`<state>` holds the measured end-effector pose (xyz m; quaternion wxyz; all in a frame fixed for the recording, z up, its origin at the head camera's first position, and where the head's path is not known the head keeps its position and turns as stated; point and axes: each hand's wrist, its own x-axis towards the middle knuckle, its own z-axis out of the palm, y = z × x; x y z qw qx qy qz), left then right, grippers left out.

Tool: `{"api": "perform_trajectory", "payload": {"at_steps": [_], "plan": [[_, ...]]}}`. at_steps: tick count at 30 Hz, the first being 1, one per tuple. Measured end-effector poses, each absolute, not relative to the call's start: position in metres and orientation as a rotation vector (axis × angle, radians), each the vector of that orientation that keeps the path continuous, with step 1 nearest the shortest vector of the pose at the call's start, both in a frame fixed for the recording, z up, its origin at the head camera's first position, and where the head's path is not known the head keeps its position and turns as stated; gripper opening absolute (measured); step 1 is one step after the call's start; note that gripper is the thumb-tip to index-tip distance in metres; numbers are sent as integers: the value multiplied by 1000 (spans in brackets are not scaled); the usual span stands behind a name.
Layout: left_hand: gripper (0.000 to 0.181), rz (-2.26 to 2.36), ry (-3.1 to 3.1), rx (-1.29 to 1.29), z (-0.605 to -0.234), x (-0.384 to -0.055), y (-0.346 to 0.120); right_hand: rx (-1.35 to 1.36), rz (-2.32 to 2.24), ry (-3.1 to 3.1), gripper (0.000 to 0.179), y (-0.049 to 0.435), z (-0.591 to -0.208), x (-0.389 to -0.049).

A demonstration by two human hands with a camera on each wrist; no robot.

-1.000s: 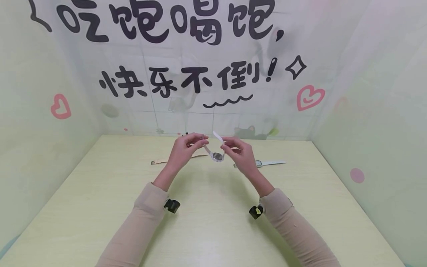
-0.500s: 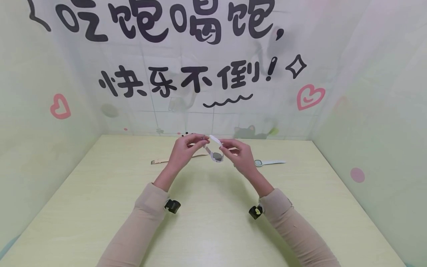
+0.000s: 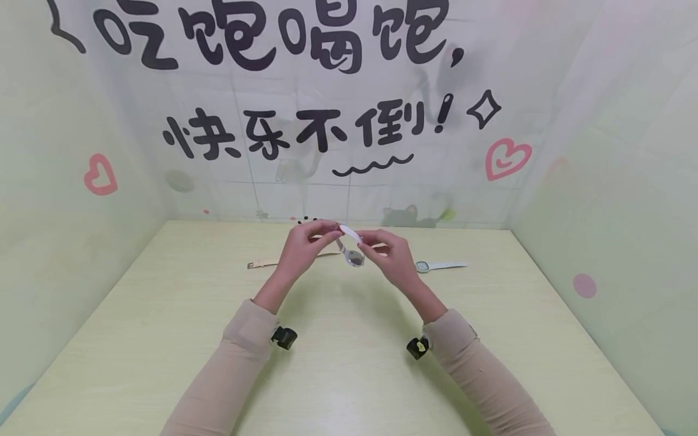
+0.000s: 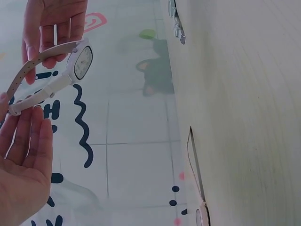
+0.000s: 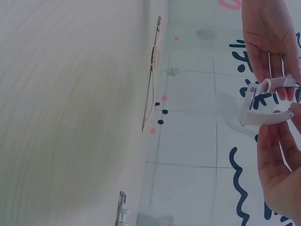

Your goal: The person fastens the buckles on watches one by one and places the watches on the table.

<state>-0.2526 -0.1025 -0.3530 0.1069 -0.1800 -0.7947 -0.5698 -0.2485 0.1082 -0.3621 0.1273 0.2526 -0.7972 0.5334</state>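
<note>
A white wristwatch [image 3: 355, 258] hangs by its strap between my two hands, dial side away from me, raised over the table. In the left wrist view its round-cornered dial [image 4: 83, 62] shows, and the strap curves into a loop. My left hand [image 3: 303, 249] pinches the buckle end of the strap between thumb and fingers. My right hand [image 3: 391, 252] pinches the other strap half, whose free tip reaches over to the left fingertips. Part of the buckle is hidden by the left fingers.
Behind my left hand a pink-strapped watch [image 3: 264, 263] lies stretched out on the table [image 3: 349, 363]. A second white watch [image 3: 444, 265] with a squarish case lies to the right, beyond my right hand. A printed curtain wall [image 3: 218, 200] closes off the back.
The free strap tip has swung left and down from upright, and now meets the left fingertips. The strap loop has closed up while both hands stay nearly in place.
</note>
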Motion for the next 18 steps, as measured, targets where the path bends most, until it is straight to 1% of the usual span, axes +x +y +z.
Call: {"api": "perform_trajectory", "payload": {"at_steps": [4, 18], "plan": [[31, -1673, -2344, -522, -352, -252, -102, 742, 1562, -2306, 26, 110, -370, -255], [28, -1670, -2361, -547, -353, -251, -97, 794, 1529, -2275, 24, 112, -371, -255]]}}
